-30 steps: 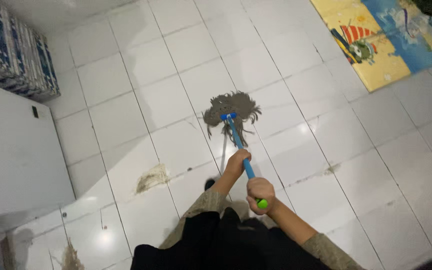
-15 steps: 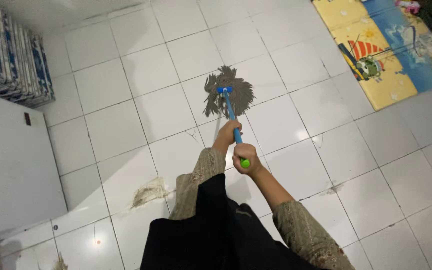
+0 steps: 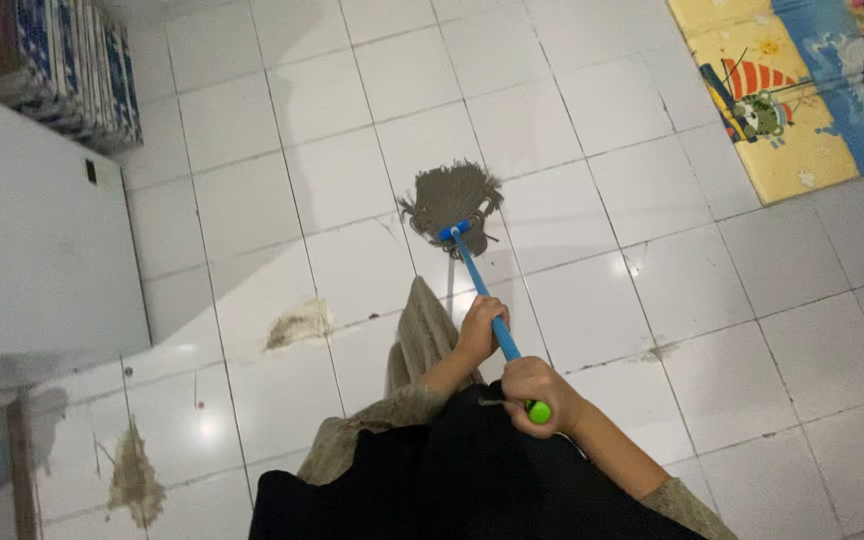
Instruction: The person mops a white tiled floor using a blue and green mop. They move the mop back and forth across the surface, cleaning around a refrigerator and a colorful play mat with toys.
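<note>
My right hand (image 3: pixel 535 388) wraps the green tip of the blue mop handle (image 3: pixel 479 289); my left hand (image 3: pixel 479 332) clamps it farther along. The grey mop head (image 3: pixel 453 195) rests on the white tiled floor (image 3: pixel 572 300) (brown smears to the left), colourful mat (image 3: pixel 802 90) beyond.

One head-worn camera looks steeply down from standing height over the person's own torso onto a white tiled floor (image 3: pixel 572 300). It faces forward along a blue plastic mop handle (image 3: pixel 480 292), ahead of the fingers. Only one view exists, so nothing is shared.
</note>
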